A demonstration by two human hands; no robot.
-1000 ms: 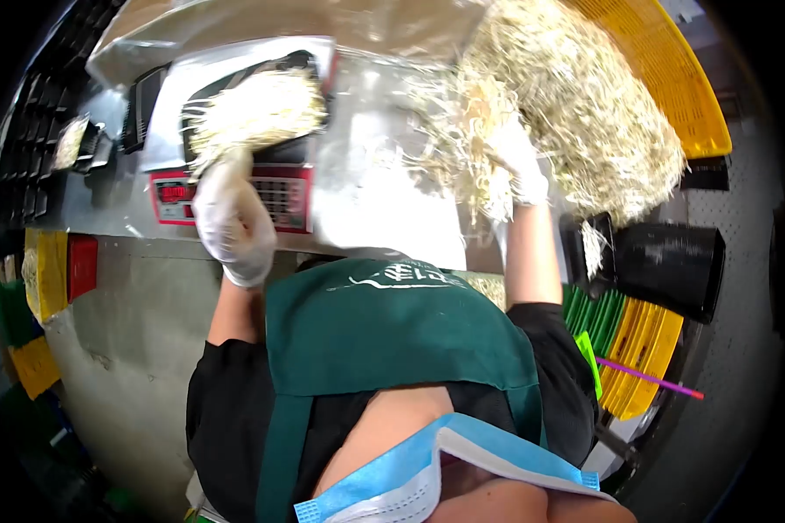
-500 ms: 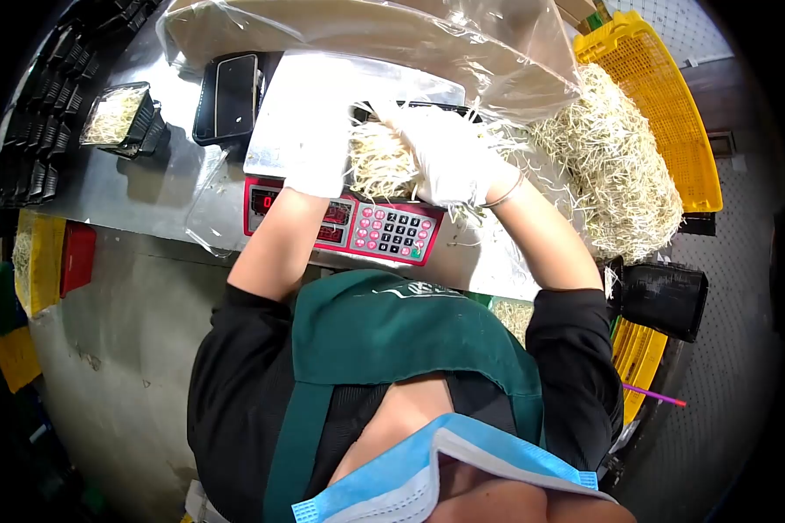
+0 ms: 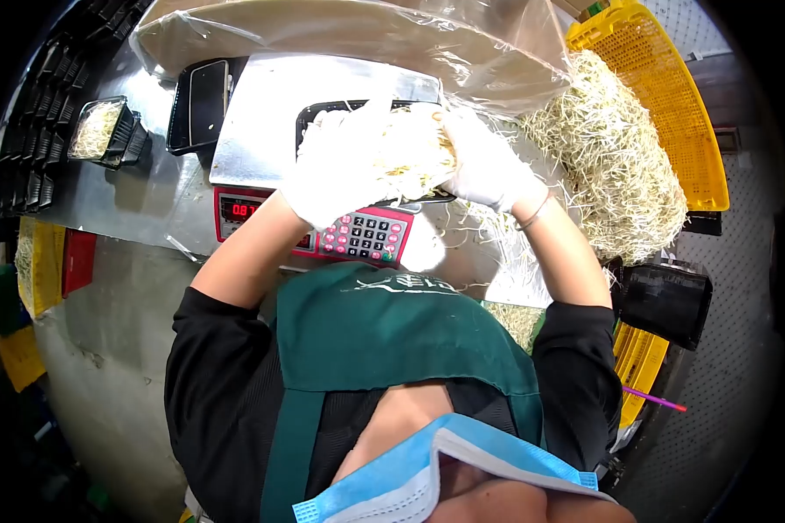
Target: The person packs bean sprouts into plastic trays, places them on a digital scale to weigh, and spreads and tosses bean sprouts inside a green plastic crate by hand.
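Observation:
A black tray (image 3: 316, 112) filled with pale bean sprouts (image 3: 416, 150) sits on the metal platform (image 3: 262, 105) of a red digital scale (image 3: 344, 242). My left hand (image 3: 340, 166), in a white glove, lies over the left part of the sprouts with its fingers stretched out; glare washes out their detail. At the right end of the tray, my gloved right hand (image 3: 484, 161) curls its fingers against the sprouts. The scale's red display is lit, partly hidden by my left forearm. Loose sprouts lie below my right hand.
A large heap of sprouts (image 3: 619, 157) lies at right, against a yellow crate (image 3: 663, 96). Farther left are a phone in a black tray (image 3: 176, 122), a filled tray (image 3: 100, 129) and stacked black trays (image 3: 48, 105). Clear plastic sheeting (image 3: 366, 39) hangs behind the scale.
My left hand has moved from the tray's left side onto the sprouts. My right hand has shifted to the tray's right end. More of the tray shows, and the view has shifted slightly.

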